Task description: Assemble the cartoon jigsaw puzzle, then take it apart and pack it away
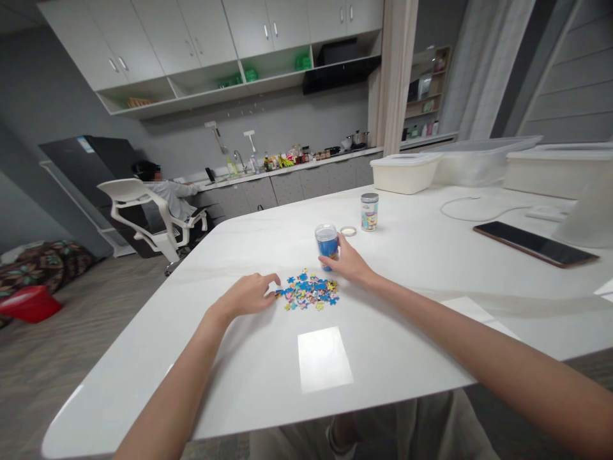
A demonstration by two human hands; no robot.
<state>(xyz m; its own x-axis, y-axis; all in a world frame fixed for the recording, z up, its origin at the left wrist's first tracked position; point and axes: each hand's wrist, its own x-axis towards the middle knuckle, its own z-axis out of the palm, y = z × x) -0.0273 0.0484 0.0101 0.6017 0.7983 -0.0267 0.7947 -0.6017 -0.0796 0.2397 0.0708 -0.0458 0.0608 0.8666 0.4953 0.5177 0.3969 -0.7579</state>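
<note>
A pile of small colourful puzzle pieces [309,292] lies on the white table [268,358]. My left hand [249,294] rests on the table at the pile's left edge, fingers curled, fingertips touching the nearest pieces. My right hand [347,260] is wrapped round a small clear jar with a blue label [327,244] that stands upright just behind the pile. A second jar with a cartoon label [369,211] stands further back, with a round lid [348,230] lying flat beside it.
A dark phone [534,243] and a white cable [472,209] lie on the right. White plastic boxes [405,172] line the table's far edge. A person sits in a white office chair [143,217] at the back left by the kitchen counter.
</note>
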